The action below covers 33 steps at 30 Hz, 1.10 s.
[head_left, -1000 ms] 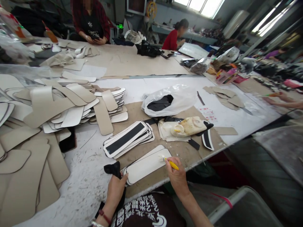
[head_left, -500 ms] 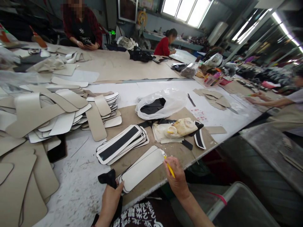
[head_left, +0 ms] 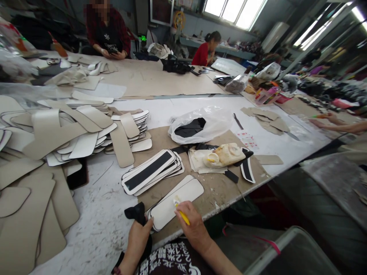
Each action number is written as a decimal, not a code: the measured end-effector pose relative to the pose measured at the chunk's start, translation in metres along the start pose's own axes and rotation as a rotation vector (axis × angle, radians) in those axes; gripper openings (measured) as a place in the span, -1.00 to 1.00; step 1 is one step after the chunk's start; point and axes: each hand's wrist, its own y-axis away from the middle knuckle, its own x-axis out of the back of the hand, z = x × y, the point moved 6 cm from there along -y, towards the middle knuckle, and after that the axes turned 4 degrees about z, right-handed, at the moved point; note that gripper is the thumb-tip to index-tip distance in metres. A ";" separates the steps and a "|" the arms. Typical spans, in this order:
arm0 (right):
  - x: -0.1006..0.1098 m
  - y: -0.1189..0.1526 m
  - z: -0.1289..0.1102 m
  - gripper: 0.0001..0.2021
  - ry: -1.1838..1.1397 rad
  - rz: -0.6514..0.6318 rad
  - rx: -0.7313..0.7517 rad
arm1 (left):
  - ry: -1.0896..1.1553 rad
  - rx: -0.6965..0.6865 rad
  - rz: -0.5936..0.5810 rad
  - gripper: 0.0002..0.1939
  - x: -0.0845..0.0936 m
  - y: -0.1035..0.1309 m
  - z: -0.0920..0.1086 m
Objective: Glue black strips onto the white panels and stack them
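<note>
My right hand [head_left: 192, 222] is closed round a yellow-handled brush [head_left: 184, 217], its whitish bristles on the middle of a pale rounded panel [head_left: 189, 191]. That panel lies on top of a small stack near the table's front edge. My left hand [head_left: 138, 236] is closed on a bunched piece of black fabric [head_left: 135, 214], its thumb at the stack's near left end. Just behind lies a stack of white panels, the top one bearing a black strip [head_left: 149, 172]. To the right, a stained plastic container [head_left: 229, 154] lies on its side, with whitish residue around it.
Loose beige and white panels [head_left: 48, 133] are heaped on the left. A clear plastic bag [head_left: 215, 124] with black pieces stands behind the brown sheet [head_left: 212, 183]. Two people sit across the table, and another person's hands [head_left: 329, 119] are at the far right.
My right hand has drawn the brush from the panel's far right end back to its middle. My left hand stays at the near end. The whole view has shifted slightly.
</note>
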 end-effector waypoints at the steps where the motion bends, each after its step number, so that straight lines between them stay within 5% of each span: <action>1: -0.001 0.000 -0.003 -0.87 -0.078 -0.009 -0.034 | 0.024 0.007 0.001 -0.76 0.000 0.001 -0.001; 9: -0.027 0.007 0.022 -0.75 -0.567 -0.051 -0.534 | 0.125 0.055 0.032 -0.76 0.000 0.005 -0.003; 14: -0.012 0.003 0.029 -0.76 -0.399 0.111 -0.465 | 0.173 0.070 0.047 -0.74 0.001 0.007 -0.003; 21: -0.027 0.005 0.027 -0.72 -0.478 -0.020 -0.499 | 0.185 0.067 0.068 -0.76 0.000 0.010 -0.002; 27: 0.031 -0.015 0.053 -0.82 -0.003 0.200 -0.157 | 0.180 0.085 0.091 -0.76 0.001 0.011 -0.002; 33: 0.079 -0.028 0.064 -0.90 0.164 0.337 0.047 | 0.199 0.100 0.124 -0.73 0.003 0.012 0.000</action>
